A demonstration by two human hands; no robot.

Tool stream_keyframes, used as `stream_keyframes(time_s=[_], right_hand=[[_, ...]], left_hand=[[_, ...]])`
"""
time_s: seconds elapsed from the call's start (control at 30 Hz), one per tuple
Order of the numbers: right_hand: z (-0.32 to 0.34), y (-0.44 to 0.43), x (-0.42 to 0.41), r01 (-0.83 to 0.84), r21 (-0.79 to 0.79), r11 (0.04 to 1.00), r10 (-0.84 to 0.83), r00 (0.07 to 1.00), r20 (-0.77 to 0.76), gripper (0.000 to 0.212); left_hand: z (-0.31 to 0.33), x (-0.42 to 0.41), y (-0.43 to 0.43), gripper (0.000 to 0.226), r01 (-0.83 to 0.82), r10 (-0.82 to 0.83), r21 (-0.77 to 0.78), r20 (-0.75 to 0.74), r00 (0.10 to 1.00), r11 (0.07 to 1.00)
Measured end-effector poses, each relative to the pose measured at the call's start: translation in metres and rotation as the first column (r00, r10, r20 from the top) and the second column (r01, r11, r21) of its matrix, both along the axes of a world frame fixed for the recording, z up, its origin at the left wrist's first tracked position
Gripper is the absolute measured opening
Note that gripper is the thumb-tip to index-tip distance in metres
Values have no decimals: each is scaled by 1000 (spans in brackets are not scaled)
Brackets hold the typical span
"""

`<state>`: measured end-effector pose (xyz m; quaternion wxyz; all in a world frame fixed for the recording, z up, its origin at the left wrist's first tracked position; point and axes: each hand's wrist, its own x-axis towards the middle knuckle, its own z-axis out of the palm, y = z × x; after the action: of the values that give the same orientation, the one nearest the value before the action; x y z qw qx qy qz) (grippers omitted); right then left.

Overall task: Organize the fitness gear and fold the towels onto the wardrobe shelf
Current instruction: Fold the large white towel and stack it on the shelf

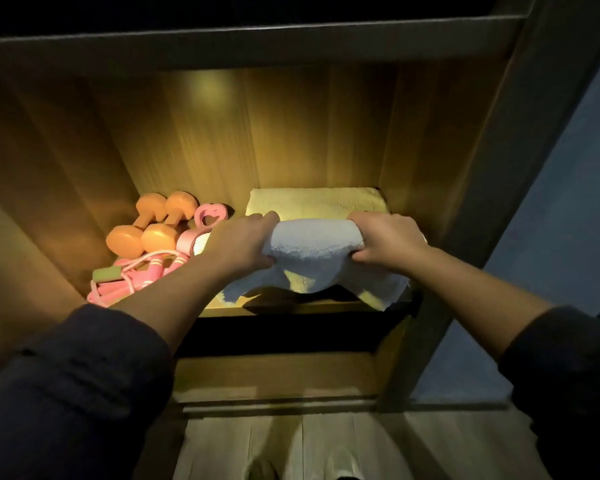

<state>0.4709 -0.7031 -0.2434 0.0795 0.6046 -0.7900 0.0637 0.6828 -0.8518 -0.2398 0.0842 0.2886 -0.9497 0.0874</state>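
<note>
here a blue towel (312, 247) is gripped by the left hand (243, 242) and right hand (388, 240) at frame centre; laying it flat on the yellow towel (316, 202) is likely called for next.

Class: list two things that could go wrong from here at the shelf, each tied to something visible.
The pale towel, gripped by the left hand and right hand, droops past the shelf edge; released, it may slide off. The left forearm, close above the pink skipping rope, might drag it out.

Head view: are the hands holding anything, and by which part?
Both hold the light blue towel: the left hand grips its left end, the right hand its right end. Its lower edges hang loose.
</note>
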Motion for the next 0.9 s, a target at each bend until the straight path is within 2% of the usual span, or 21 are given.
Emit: stream_keyframes(time_s=[0.1, 0.2, 0.27, 0.33, 0.4, 0.47, 0.53, 0.63, 0.7, 0.8, 0.9], right_hand=[[2, -21, -14, 44, -95, 994, -51, 996, -75, 28], [-3, -36, -30, 23, -240, 970, -65, 984, -168, 21], [-13, -38, -34, 4, -296, 955, -94, 953, -288, 19], [-31, -34, -33, -18, -334, 942, -104, 933, -344, 34], [-61, -21, -29, -71, -323, 944, -47, 938, -344, 52], [-98, -3, -24, -123, -267, 956, 18, 931, -364, 59], [-127, 14, -18, -139, -231, 963, 49, 934, -355, 57], [-141, 24, -11, -125, -247, 961, 42, 948, -316, 50], [-140, 29, -7, -126, -249, 960, 44, 950, -310, 53], [-138, 34, -4, -93, -186, 978, 36, 958, -286, 73], [-136, 32, -1, -1, -106, 994, -24, 972, -232, 87]], left_hand=[[3, -25, -26, 41, -40, 37, -122, -26, 999, 992], [-6, -42, -45, 63, -8, -20, -233, -120, 993, 973], [-16, -45, -49, 75, 7, -57, -280, -170, 984, 960], [-35, -42, -44, 74, 30, -90, -298, -191, 977, 954], [-64, -33, -32, 68, 92, -147, -302, -164, 975, 949], [-100, -20, -17, 60, 182, -217, -306, -84, 973, 935], [-126, -7, -5, 52, 238, -256, -296, -24, 966, 925], [-135, 2, 3, 52, 257, -282, -272, -57, 958, 927], [-130, 4, 8, 56, 260, -285, -248, -66, 956, 933], [-122, 7, 17, 77, 169, -181, -157, -63, 981, 973], [-120, 11, 22, 90, 85, -84, -65, 17, 996, 994]])
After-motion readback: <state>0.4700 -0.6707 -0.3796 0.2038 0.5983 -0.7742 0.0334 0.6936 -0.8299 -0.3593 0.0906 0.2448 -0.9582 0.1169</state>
